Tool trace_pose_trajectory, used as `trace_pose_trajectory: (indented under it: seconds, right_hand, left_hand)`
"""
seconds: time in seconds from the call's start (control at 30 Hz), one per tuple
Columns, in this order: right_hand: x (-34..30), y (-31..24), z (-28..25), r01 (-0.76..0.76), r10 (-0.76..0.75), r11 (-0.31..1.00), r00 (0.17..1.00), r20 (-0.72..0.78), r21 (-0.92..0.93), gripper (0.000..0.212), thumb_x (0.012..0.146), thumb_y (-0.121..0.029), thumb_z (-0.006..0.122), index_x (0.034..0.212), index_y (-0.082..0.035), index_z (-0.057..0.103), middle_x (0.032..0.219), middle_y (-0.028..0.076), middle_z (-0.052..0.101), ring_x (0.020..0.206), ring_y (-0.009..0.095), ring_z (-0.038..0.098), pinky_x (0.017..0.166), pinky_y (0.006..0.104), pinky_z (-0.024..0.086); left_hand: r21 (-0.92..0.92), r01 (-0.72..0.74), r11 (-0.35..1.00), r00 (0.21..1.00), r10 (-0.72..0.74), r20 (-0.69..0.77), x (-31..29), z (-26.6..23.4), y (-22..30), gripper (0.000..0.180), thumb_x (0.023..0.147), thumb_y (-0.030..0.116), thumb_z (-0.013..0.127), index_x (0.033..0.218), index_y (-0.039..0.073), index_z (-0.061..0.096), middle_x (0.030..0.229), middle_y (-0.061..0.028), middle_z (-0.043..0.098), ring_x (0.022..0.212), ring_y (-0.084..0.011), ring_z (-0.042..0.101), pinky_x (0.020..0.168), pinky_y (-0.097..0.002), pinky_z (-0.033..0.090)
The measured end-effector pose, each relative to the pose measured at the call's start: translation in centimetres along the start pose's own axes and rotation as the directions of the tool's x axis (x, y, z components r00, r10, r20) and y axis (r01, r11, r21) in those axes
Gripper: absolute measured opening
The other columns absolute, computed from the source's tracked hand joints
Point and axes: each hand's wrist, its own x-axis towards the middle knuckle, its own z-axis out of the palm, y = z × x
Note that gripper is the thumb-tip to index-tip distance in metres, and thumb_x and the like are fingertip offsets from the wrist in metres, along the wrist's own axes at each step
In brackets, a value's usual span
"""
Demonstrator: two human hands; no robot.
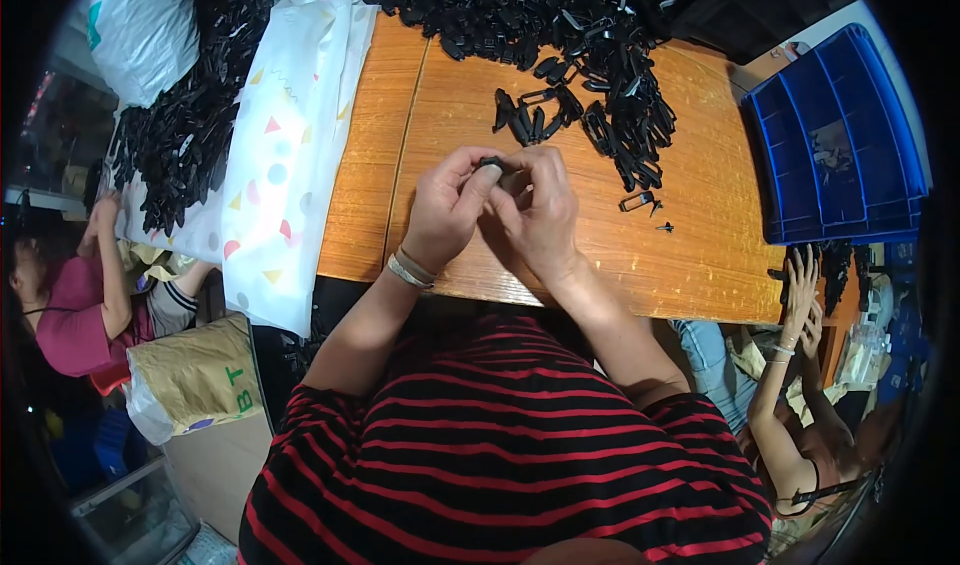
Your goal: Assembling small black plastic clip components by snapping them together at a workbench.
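Observation:
Above the near part of the wooden table (380, 215), my two hands are brought together. My left hand (443, 207) is closed, thumb and fingers pinching a small black plastic part (490, 162). From the other side my right hand (541, 210) is closed on the same part, its thumb and fingertips meeting the left ones. Most of the part is hidden by the fingers. Just beyond my hands lies a small group of loose black plastic parts (537, 115), some shaped like long open frames. To the right are a single black frame (635, 202) and a tiny black piece (665, 227).
A large heap of black parts (500, 10) covers the far side. Patterned white sheeting (290, 155) lies at left, beside another black heap (185, 155). A blue divided bin (835, 140) stands at right. Co-workers' hands show at the left (103, 215) and right (800, 290).

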Motion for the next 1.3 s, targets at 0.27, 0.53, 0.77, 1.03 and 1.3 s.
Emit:
trace_pose_trajectory:
  seconds: [0.27, 0.53, 0.77, 1.03, 1.3]
  right_hand:
    - [-1.2, -1.8, 0.5, -0.240, 0.204, 0.960, 0.953, 0.225, 0.147, 0.041, 0.079, -0.009, 0.072, 0.115, -0.001, 0.053, 0.097, 0.014, 0.056, 0.081, 0.028, 0.060, 0.069, 0.0339, 0.049]
    - [-1.1, -1.6, 1.9, -0.297, 0.243, 0.935, 0.935, 0.258, 0.196, 0.038, 0.079, -0.009, 0.072, 0.112, -0.002, 0.055, 0.096, 0.014, 0.056, 0.082, 0.028, 0.060, 0.069, 0.0342, 0.049]
    - [2.0, 1.0, -0.3, 0.036, 0.016, 0.990, 0.932, 0.361, -0.138, 0.030, 0.079, -0.009, 0.071, 0.107, -0.005, 0.062, 0.092, 0.013, 0.057, 0.079, 0.030, 0.062, 0.064, 0.0384, 0.051]
    - [1.8, 4.4, -0.7, 0.005, 0.113, 0.966, 0.889, 0.443, -0.257, 0.016, 0.074, -0.006, 0.071, 0.089, -0.005, 0.065, 0.090, 0.010, 0.058, 0.073, 0.032, 0.063, 0.061, 0.0394, 0.052]
    - [2.2, 5.0, -2.9, -0.120, 0.216, 0.959, 0.895, 0.390, -0.256, 0.025, 0.073, -0.010, 0.077, 0.088, -0.001, 0.059, 0.085, 0.015, 0.061, 0.071, 0.035, 0.063, 0.059, 0.0418, 0.052]
  left_hand:
    - [-0.168, 0.153, 0.974, 0.988, -0.145, 0.056, -1.0, -0.6, -0.4, 0.022, 0.101, 0.020, 0.045, 0.101, 0.002, 0.057, 0.084, -0.0011, 0.062, 0.071, -0.0042, 0.056, 0.062, -0.0166, 0.042]
    - [-0.217, 0.213, 0.953, 0.976, -0.195, 0.100, -1.1, -2.5, -0.3, 0.027, 0.102, 0.024, 0.043, 0.098, 0.000, 0.056, 0.082, -0.0048, 0.061, 0.073, -0.0104, 0.058, 0.069, -0.0220, 0.049]
    - [-0.308, 0.201, 0.930, 0.967, -0.239, -0.091, 2.8, -5.9, -0.4, 0.028, 0.101, 0.029, 0.045, 0.101, 0.003, 0.056, 0.082, -0.0064, 0.063, 0.070, -0.0145, 0.063, 0.067, -0.0235, 0.051]
    - [0.708, 0.037, 0.706, 0.977, 0.122, -0.172, 13.6, -7.9, -2.4, 0.014, 0.089, 0.012, 0.059, 0.101, 0.008, 0.065, 0.083, -0.0068, 0.063, 0.077, -0.0234, 0.064, 0.068, -0.0320, 0.050]
    - [0.969, -0.137, 0.204, 0.972, 0.215, 0.092, 17.3, -8.4, -2.3, 0.025, 0.084, 0.011, 0.064, 0.108, 0.015, 0.065, 0.100, -0.0109, 0.059, 0.085, -0.0320, 0.063, 0.073, -0.0410, 0.052]
